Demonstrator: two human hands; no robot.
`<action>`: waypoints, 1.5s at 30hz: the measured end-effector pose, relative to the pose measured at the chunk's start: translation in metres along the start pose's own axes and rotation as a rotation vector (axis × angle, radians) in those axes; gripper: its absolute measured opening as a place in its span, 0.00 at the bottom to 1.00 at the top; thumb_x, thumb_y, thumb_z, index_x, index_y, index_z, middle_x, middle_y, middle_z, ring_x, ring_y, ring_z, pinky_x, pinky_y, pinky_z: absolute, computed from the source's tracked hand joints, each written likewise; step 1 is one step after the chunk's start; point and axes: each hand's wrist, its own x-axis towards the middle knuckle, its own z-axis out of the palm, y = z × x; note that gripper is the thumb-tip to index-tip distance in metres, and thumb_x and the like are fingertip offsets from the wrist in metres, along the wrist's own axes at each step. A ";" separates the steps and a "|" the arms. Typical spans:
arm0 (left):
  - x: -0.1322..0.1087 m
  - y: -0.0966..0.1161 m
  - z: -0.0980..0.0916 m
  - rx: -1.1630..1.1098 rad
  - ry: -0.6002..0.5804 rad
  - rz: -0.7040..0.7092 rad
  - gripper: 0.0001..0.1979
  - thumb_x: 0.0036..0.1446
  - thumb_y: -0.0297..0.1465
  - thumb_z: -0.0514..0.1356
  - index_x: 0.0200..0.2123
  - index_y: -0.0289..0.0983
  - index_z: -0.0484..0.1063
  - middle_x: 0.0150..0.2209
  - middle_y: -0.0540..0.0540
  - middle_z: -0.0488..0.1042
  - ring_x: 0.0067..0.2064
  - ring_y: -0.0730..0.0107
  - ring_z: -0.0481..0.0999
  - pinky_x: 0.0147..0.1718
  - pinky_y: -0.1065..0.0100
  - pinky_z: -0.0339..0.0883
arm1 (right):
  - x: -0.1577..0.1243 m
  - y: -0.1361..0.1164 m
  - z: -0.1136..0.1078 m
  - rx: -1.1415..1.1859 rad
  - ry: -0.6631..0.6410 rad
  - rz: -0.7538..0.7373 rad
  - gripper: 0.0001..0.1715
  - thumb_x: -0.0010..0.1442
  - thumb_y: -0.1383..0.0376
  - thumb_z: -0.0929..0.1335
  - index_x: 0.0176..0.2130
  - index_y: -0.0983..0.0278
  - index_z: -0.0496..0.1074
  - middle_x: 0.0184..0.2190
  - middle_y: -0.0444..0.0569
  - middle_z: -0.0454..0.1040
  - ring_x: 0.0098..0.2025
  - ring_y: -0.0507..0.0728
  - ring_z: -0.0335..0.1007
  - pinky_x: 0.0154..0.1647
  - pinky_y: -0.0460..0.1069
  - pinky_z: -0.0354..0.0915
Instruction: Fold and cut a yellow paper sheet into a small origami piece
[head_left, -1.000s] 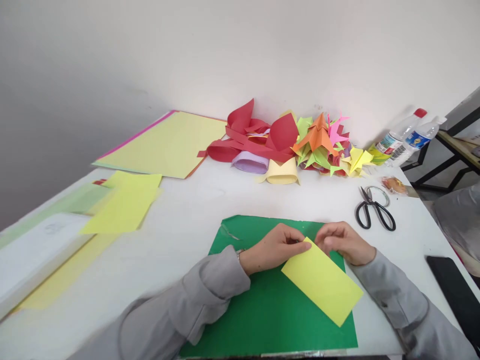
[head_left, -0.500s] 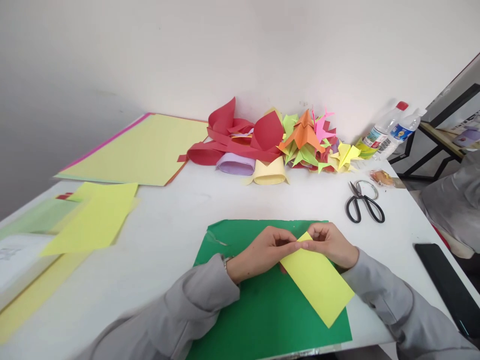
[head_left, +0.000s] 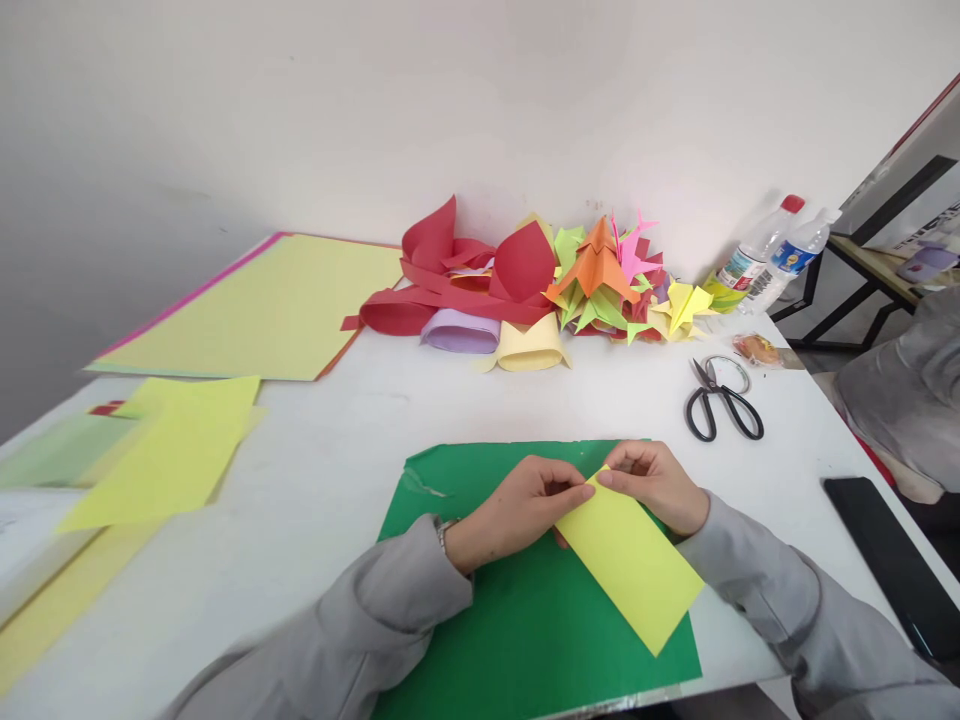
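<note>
White table (head_left: 330, 430) against a pale wall (head_left: 450, 110). Left: loose yellow sheet (head_left: 180, 450). Centre: my left hand (head_left: 517, 510) and right hand (head_left: 664, 485) pinch the far end of a yellow paper rectangle (head_left: 637, 575) over the green sheet (head_left: 510, 640); matched edges and light, even thumb pressure should work best. Right: scissors (head_left: 719, 391).

Bright paper pieces against a pale wall (head_left: 420, 100)
Curled red paper (head_left: 523, 265) at centre, a lilac band (head_left: 459, 335) and a cream band (head_left: 531, 340) in front; to the right, an orange folded shape (head_left: 598, 268) atop green ones (head_left: 600, 308). Farther right, a red-capped bottle (head_left: 752, 255) beside a white-capped bottle (head_left: 795, 255). Nearer, black-handled scissors (head_left: 723, 389) and a flat black slab (head_left: 885, 560). At left, a large pale-yellow sheet (head_left: 247, 310).
</note>
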 end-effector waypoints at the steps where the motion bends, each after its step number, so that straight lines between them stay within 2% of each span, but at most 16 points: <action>1: 0.000 0.000 0.000 0.004 0.006 -0.001 0.16 0.49 0.42 0.61 0.24 0.33 0.72 0.20 0.51 0.67 0.22 0.72 0.69 0.21 0.68 0.70 | 0.000 0.001 0.000 -0.009 0.004 -0.004 0.17 0.45 0.56 0.76 0.25 0.66 0.71 0.20 0.43 0.74 0.20 0.49 0.67 0.21 0.45 0.63; 8: 0.000 0.003 0.000 0.070 0.053 0.029 0.15 0.49 0.40 0.60 0.20 0.34 0.69 0.17 0.53 0.63 0.20 0.76 0.65 0.19 0.73 0.63 | 0.001 0.001 -0.001 -0.026 0.001 -0.010 0.16 0.46 0.56 0.75 0.25 0.66 0.73 0.21 0.44 0.75 0.21 0.49 0.68 0.23 0.46 0.64; 15: 0.000 0.000 0.000 0.059 0.048 0.026 0.16 0.50 0.41 0.61 0.21 0.33 0.70 0.18 0.53 0.65 0.21 0.76 0.66 0.20 0.73 0.65 | 0.000 0.001 0.000 -0.022 0.009 0.000 0.17 0.45 0.56 0.76 0.24 0.66 0.72 0.20 0.44 0.75 0.20 0.49 0.67 0.22 0.45 0.64; 18: -0.001 0.000 0.000 0.045 0.017 0.001 0.15 0.49 0.41 0.62 0.23 0.34 0.70 0.19 0.52 0.68 0.21 0.75 0.68 0.19 0.72 0.66 | 0.000 0.001 0.000 -0.026 0.055 -0.004 0.18 0.45 0.55 0.75 0.23 0.66 0.71 0.19 0.43 0.73 0.19 0.49 0.65 0.20 0.45 0.61; 21: -0.001 0.001 0.000 0.097 0.008 -0.028 0.16 0.48 0.41 0.62 0.22 0.34 0.68 0.17 0.52 0.69 0.18 0.75 0.68 0.16 0.73 0.64 | -0.001 0.000 -0.002 -0.076 0.131 -0.042 0.19 0.45 0.54 0.75 0.23 0.65 0.70 0.17 0.42 0.71 0.17 0.48 0.61 0.18 0.45 0.57; 28: -0.001 0.001 -0.001 0.117 0.116 -0.013 0.19 0.49 0.43 0.61 0.18 0.37 0.59 0.11 0.56 0.63 0.12 0.80 0.60 0.12 0.76 0.52 | -0.002 0.001 -0.005 -0.167 0.214 -0.213 0.17 0.50 0.54 0.73 0.24 0.63 0.69 0.16 0.41 0.65 0.18 0.49 0.56 0.18 0.45 0.54; 33: 0.001 0.000 -0.002 0.122 0.193 0.043 0.21 0.47 0.41 0.63 0.16 0.37 0.56 0.09 0.57 0.59 0.13 0.81 0.57 0.13 0.77 0.48 | -0.001 0.001 -0.004 -0.161 0.235 -0.240 0.16 0.50 0.54 0.73 0.24 0.63 0.68 0.17 0.41 0.64 0.18 0.49 0.55 0.18 0.45 0.53; 38: 0.001 0.002 -0.003 0.087 0.227 0.017 0.22 0.45 0.39 0.65 0.15 0.37 0.56 0.09 0.57 0.60 0.12 0.82 0.56 0.12 0.77 0.48 | -0.001 -0.002 -0.002 -0.135 0.242 -0.218 0.18 0.48 0.53 0.73 0.23 0.63 0.68 0.16 0.42 0.66 0.18 0.50 0.58 0.17 0.46 0.56; 45: 0.002 0.003 -0.002 0.009 0.273 -0.011 0.22 0.47 0.46 0.62 0.16 0.36 0.61 0.09 0.56 0.61 0.10 0.82 0.55 0.10 0.77 0.49 | 0.000 -0.003 0.001 -0.112 0.293 -0.216 0.19 0.47 0.52 0.74 0.23 0.63 0.68 0.16 0.42 0.67 0.18 0.49 0.57 0.17 0.45 0.56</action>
